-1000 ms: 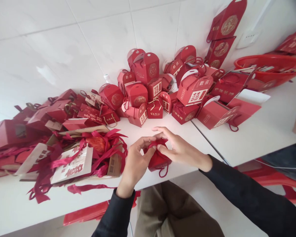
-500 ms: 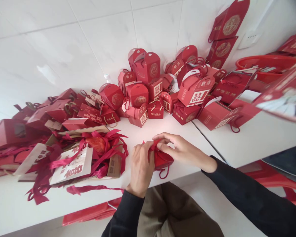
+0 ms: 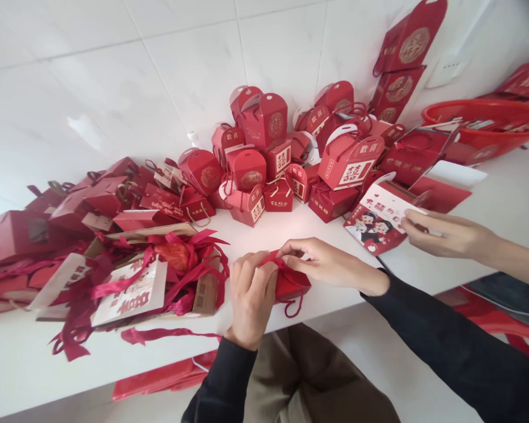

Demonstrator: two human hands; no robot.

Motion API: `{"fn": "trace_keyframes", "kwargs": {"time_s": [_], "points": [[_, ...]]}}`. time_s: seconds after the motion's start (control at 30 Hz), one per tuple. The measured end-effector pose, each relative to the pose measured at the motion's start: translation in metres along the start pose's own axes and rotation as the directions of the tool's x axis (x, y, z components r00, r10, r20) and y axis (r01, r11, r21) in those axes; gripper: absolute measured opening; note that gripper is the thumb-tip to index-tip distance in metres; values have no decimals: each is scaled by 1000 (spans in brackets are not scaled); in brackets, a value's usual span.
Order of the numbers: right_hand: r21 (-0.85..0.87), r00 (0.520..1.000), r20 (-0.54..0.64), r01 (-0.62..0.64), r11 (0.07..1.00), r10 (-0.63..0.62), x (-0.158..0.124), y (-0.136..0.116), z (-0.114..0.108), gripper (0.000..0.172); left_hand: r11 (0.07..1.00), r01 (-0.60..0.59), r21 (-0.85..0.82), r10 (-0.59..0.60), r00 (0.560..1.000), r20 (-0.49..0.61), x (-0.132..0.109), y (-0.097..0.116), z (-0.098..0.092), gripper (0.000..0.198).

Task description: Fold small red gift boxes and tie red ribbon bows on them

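Note:
A small red gift box [image 3: 293, 286] lies at the table's front edge between my hands, with a dark red cord loop [image 3: 294, 306] hanging from its near side. On top of it is a red ribbon [image 3: 277, 258], pinched by both hands. My left hand [image 3: 251, 294] grips the ribbon from the left with curled fingers. From the right, the thumb and fingertips of my right hand [image 3: 312, 258] close on the same ribbon near its middle. My fingers partly cover the ribbon, so its exact form cannot be told.
A carton [image 3: 207, 294] of loose red ribbons stands left. Many red gift boxes [image 3: 264, 120] are piled along the wall. At right another person's hand [image 3: 445, 235] holds a printed card or flat packet [image 3: 374, 220]. A red basin [image 3: 489, 138] sits behind it.
The other person's printed piece has moved left and down onto the table's right side, and that hand now shows. My hands have shifted slightly, pulling the ribbon's top a little apart.

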State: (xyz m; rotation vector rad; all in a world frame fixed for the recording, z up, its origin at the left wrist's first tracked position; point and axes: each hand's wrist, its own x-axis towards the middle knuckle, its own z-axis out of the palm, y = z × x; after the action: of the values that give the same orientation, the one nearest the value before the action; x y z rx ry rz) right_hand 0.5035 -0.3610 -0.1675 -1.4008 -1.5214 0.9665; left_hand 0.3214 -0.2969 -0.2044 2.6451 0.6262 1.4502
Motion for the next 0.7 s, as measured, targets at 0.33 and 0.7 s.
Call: {"fn": "trace_keyframes", "kwargs": {"time_s": [0.33,0.7], "points": [[-88,1000,15,-1,996,3,3,1,-3,25,997,-16,80,17,1000,-7,-1,1,2,13],[-77,995,95,-5,997,12,4,-5,-7,20,999,-45,0,45,999,-11,-2,-2,2,18]]}}
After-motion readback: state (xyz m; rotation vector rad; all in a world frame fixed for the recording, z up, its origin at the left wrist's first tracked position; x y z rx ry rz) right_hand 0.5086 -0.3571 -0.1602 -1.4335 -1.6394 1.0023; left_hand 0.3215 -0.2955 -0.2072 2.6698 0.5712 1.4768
